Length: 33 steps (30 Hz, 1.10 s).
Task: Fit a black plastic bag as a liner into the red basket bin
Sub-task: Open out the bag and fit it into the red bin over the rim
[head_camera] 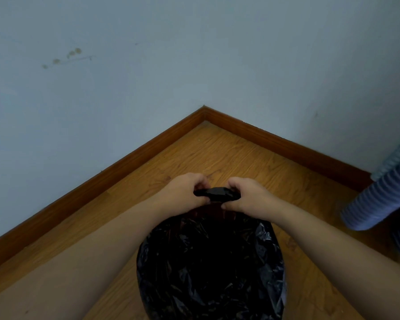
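Observation:
A black plastic bag [210,266] lies spread over the mouth of the bin on the wooden floor and covers it almost fully. Only a dark reddish strip of the red basket bin [208,210] shows at the far rim. My left hand [183,192] and my right hand [245,195] both pinch a bunched fold of the bag [217,194] at the far side of the rim, fingers closed on the plastic. The bin's walls are hidden under the bag.
The bin stands near a room corner with blue-grey walls [125,77] and a brown skirting board [203,114]. A ribbed blue hose or pipe [383,192] lies on the wooden floor [217,153] at the right.

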Each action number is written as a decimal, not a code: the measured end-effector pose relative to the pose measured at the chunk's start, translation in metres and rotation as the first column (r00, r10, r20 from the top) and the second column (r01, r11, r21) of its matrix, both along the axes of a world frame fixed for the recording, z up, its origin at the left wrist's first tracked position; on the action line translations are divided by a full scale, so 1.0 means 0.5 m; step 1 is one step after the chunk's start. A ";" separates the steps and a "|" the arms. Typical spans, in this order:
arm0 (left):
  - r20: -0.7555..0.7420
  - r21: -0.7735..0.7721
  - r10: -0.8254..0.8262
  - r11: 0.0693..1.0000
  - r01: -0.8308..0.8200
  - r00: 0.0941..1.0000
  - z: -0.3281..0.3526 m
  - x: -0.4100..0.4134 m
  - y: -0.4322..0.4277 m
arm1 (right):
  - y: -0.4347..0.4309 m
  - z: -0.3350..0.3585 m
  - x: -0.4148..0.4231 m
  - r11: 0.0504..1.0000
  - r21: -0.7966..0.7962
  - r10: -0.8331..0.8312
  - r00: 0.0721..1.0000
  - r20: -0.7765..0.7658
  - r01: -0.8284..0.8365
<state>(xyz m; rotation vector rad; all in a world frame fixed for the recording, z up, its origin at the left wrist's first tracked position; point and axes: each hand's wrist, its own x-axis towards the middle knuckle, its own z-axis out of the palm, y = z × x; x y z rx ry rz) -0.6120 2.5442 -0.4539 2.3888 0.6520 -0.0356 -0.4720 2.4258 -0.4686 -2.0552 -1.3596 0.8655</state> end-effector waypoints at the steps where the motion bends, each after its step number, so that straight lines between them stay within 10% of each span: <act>1: -0.001 -0.014 0.004 1.000 -0.004 1.000 -0.003 -0.002 -0.003 | -0.002 0.002 -0.001 1.000 -0.004 0.007 1.000 0.002 -0.007; 8: 0.030 0.025 0.049 0.998 -0.049 0.998 -0.013 -0.001 -0.012 | -0.014 0.025 -0.022 0.964 0.249 0.041 0.978 0.206 -0.093; 33: 0.008 -0.066 0.178 0.982 -0.177 0.984 -0.028 -0.003 -0.004 | -0.006 -0.006 0.003 0.995 0.013 -0.096 0.994 0.059 0.096</act>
